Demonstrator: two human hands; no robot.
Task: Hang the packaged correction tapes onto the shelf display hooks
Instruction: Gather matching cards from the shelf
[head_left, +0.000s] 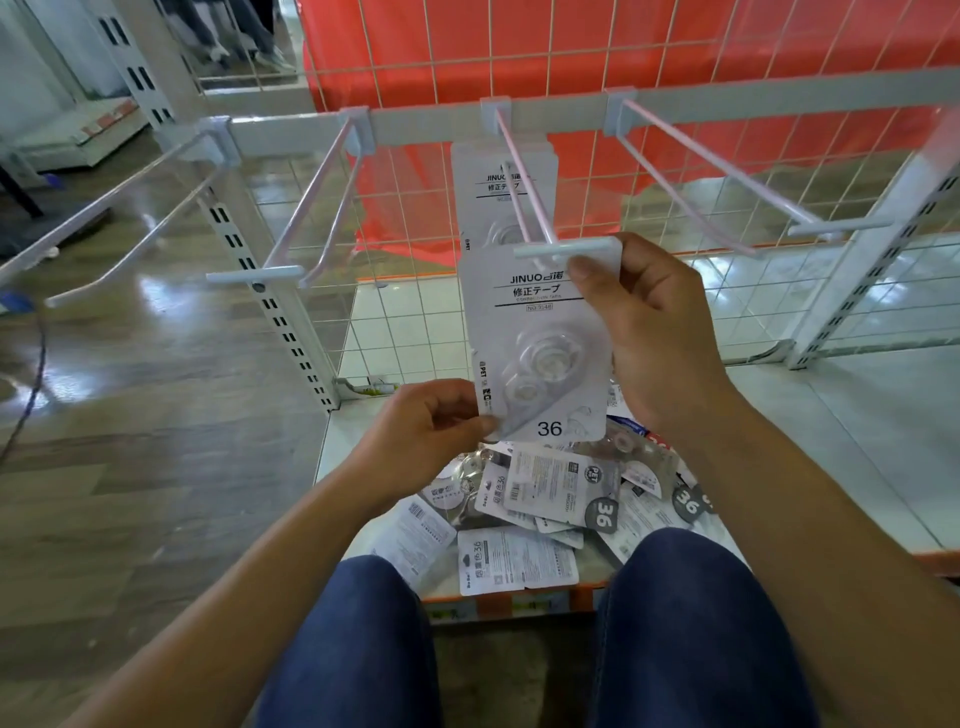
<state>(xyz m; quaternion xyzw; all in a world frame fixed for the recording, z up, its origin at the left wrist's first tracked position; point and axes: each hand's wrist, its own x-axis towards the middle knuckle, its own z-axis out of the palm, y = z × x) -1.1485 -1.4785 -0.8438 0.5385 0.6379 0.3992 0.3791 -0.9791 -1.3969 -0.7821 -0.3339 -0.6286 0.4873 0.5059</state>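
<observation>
Right knee (691, 597); package (535, 332) top behind hook (545, 249)

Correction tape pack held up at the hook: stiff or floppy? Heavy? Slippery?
Probably semi-stiff: the correction tape pack looks flat while the right hand pinches its top corner and the left hand pinches its bottom corner, which curls slightly. Likely light, since fingertip pinches alone carry it. The glossy clear blister may be slick; the flat card should not roll.

Your right grip (654, 332), raised, pinches the pack (540, 353) at its top; your left grip (431, 421), lower, pinches its bottom corner; both forearms reach forward.
</observation>
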